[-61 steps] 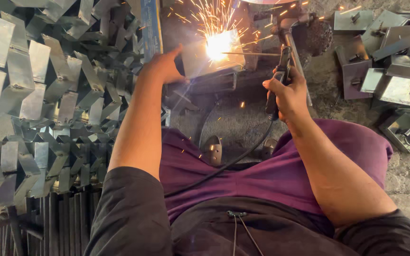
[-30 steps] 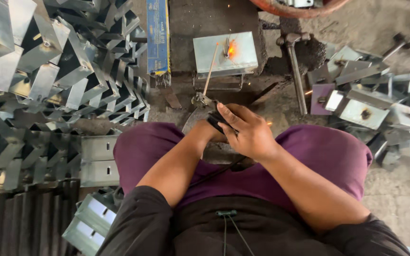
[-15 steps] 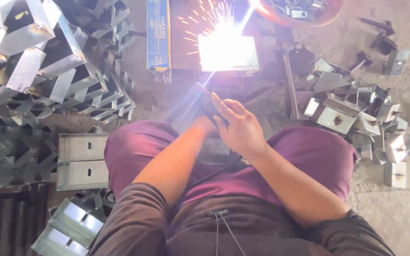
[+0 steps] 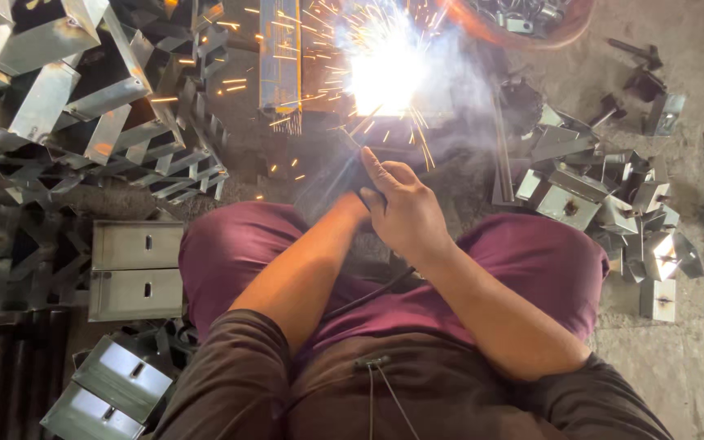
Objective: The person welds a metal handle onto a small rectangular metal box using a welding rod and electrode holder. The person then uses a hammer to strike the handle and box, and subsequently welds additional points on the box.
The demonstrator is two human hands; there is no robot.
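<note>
The weld is mid-run: a white arc (image 4: pixel 389 69) throws sparks. Just below the arc, the right hand (image 4: pixel 405 208) is clenched round the electrode holder (image 4: pixel 360 167), with the left hand (image 4: pixel 362 205) tucked beneath it (its grip cannot be told). Left of the arc, finished-looking brackets (image 4: pixel 83 98) lie heaped; right of it, loose brackets (image 4: pixel 605 212) look unwelded.

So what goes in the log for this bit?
right hand: over left hand, gripping welding holder | arc: lit, sparks flying | metal brackets: stacked left

Sparking electrode holder (image 4: pixel 358 155), tilted forward
</note>
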